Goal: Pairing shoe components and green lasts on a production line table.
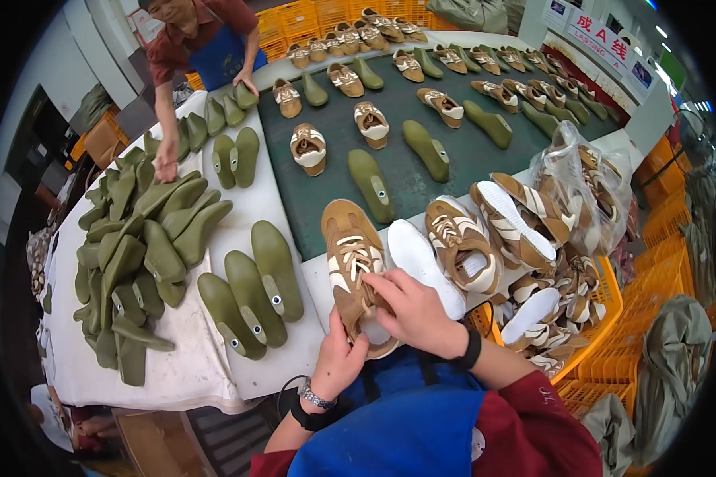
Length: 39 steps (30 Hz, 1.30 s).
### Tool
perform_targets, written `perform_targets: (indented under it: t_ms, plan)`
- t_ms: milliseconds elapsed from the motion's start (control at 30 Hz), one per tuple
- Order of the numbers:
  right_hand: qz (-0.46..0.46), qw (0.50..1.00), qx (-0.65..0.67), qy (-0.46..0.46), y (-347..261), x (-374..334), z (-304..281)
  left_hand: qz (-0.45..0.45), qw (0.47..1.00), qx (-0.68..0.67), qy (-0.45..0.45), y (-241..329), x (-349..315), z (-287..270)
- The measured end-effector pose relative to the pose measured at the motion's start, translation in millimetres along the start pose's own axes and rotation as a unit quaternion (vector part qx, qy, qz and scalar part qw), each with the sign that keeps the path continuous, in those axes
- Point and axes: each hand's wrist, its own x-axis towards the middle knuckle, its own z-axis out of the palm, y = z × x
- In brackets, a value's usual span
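A brown sneaker (353, 238) with white stripes and laces lies at the table's edge in front of me, its toe pointing away. My left hand (336, 362) grips the left side of its heel, fingers closed. Bent over the shoe's opening, my right hand (418, 312) pinches at the laces and tongue; its fingertips partly cover what they grip. Just right of this shoe lies a white sole (423, 266), and beyond it another laced sneaker (459, 238). To the left, green shoe lasts (277, 270) lie side by side on the white table.
A pile of green lasts (127, 262) covers the left table, where a co-worker's hand (165, 161) reaches in. Sneakers and lasts stand in rows on the dark green conveyor belt (290, 215). At right are a plastic bag of shoes (585, 187) and a yellow crate (608, 306) of sneakers.
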Motion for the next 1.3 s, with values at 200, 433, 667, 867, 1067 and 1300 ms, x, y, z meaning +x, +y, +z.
perform_targets:
  t_ms: [200, 433, 667, 867, 1067, 1300]
  plan:
    - [-0.016, 0.996, 0.083, 0.038, -4.5, 2.6, 23.2, 0.255, 0.900, 0.284, 0.209, 17.3, 14.0, -16.0]
    - [0.023, 0.985, 0.168, 0.008, -7.6, 2.3, 16.9, 0.233, 0.940, 0.161, 0.188, 23.8, 15.1, -22.7]
    - [0.036, 0.983, 0.177, 0.022, -15.6, 6.7, 11.9, 0.221, 0.945, 0.107, 0.214, 40.5, 11.2, -17.1]
    - [0.037, 0.970, 0.236, -0.040, -10.7, 9.1, 12.6, 0.255, 0.923, 0.155, 0.244, 35.9, 15.7, -20.6]
    - [-0.017, 0.945, 0.309, -0.107, 0.3, 5.5, 15.7, 0.188, 0.953, 0.089, 0.222, 21.9, 21.8, -29.2]
    - [0.055, 0.958, 0.274, 0.064, -8.5, 7.7, 21.5, 0.298, 0.893, 0.318, 0.117, 49.9, 22.5, -25.7]
